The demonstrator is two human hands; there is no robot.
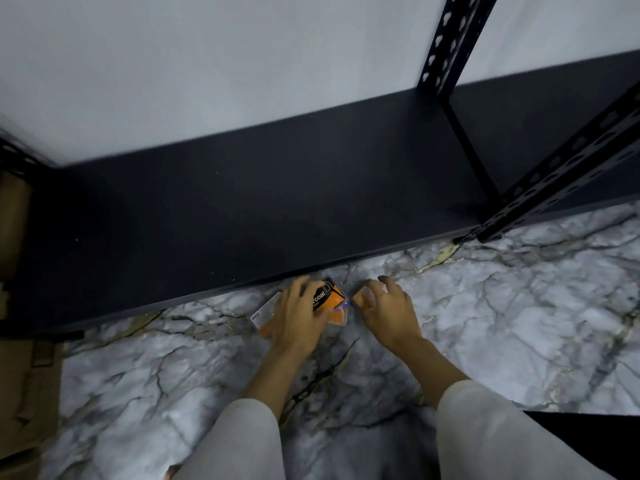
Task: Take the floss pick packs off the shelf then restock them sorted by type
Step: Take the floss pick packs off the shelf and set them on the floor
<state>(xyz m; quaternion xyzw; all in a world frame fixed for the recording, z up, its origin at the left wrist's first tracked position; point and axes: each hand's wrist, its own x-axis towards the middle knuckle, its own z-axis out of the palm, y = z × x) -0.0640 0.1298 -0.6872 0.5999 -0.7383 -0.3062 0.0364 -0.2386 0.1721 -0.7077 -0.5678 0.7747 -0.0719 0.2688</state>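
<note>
Orange and black floss pick packs (328,296) lie in a small pile on the marble floor, just in front of the black shelf (242,188). My left hand (300,317) rests on the pile, fingers wrapped over a pack marked "coal". My right hand (388,306) covers another orange pack (360,298) right beside it, fingers curled on it. The board of the shelf is bare.
A black slotted upright (446,39) stands at the back right and another (554,174) at the shelf's front right corner. Brown cardboard (24,393) sits at the left edge. White wall lies behind the shelf. The marble-patterned floor (502,306) spreads right.
</note>
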